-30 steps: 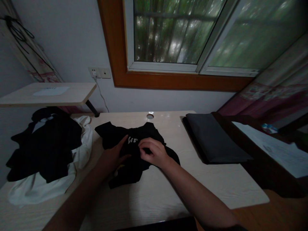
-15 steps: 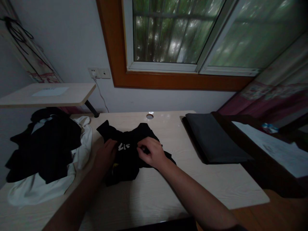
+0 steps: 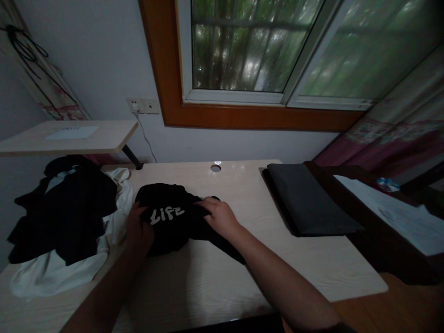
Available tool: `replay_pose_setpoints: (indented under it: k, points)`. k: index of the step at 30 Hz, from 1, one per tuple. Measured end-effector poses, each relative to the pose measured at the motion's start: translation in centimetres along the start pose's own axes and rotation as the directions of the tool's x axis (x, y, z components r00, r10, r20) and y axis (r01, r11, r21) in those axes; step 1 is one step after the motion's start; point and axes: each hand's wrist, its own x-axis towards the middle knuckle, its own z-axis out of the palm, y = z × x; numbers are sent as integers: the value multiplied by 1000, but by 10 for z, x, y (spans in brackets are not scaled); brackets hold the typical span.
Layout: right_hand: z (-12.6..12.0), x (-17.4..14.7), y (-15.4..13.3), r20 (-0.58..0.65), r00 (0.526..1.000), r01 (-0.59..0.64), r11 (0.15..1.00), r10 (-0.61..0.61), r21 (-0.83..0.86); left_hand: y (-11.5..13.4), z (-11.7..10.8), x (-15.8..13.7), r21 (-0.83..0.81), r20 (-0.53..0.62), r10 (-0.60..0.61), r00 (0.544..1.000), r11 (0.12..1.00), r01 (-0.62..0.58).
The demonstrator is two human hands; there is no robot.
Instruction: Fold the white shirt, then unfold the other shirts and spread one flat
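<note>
A black garment (image 3: 173, 231) with white lettering lies bunched on the pale wooden table in front of me. At its left edge, my left hand (image 3: 138, 231) is closed on the cloth, the fingers partly in shadow. My right hand (image 3: 222, 217) grips the cloth on the right, thumb and fingers pressed together. From under that hand a narrow strip of the garment stretches toward the lower right, below my wrist. Folds hide the rest of its shape.
A heap of black clothes (image 3: 69, 208) rests on white cloth (image 3: 120, 208) at the left, beneath a raised shelf (image 3: 111, 136). Toward the right lies a dark grey folded item (image 3: 308, 199). The table (image 3: 294, 263) has a cable hole (image 3: 215, 168) near its back edge.
The garment has gone from spread out with corners sticking out to a more gathered shape, its lettering now larger and further left. My left hand moved left; the right closed on the cloth.
</note>
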Motion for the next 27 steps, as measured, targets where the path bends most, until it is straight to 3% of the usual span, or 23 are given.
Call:
replay_pose_setpoints:
  k: [2, 4, 7, 10, 14, 18, 23, 25, 27]
  points:
    - [-3, -1, 1, -146, 989, 40, 993, -24, 109, 0, 2, 4, -15, -70, 50, 996, 999, -51]
    - [-7, -2, 2, -317, 948, 87, 976, -20, 198, 2, 4, 8, -19, -62, 119, 991, 993, -121]
    - [-12, -5, 2, -538, 842, 127, 952, 46, 280, 9, 4, 12, -13, -19, 236, 972, 972, -236]
    - [-15, -7, 2, -656, 753, 190, 936, 55, 297, 19, 5, 11, 6, -58, 288, 956, 957, -289]
    - [-18, -9, -2, -689, 723, 293, 926, -51, 239, 31, 6, 14, -10, -44, 280, 959, 960, -280]
    - [-20, -9, -5, -642, 741, 343, 933, -199, 106, 41, 5, 22, -24, 29, 346, 938, 938, -345]
    - [-17, -13, -8, -534, 759, 400, 914, -373, -70, 52, 4, 22, 30, 296, 514, 805, 838, -545]
    - [-17, -15, -9, -518, 748, 417, 901, -415, -120, 51, 5, 19, 23, 412, 501, 762, 830, -558]
    - [-17, -17, -9, -530, 738, 393, 904, -419, -167, 46, 7, 17, 26, 494, 444, 747, 852, -523]
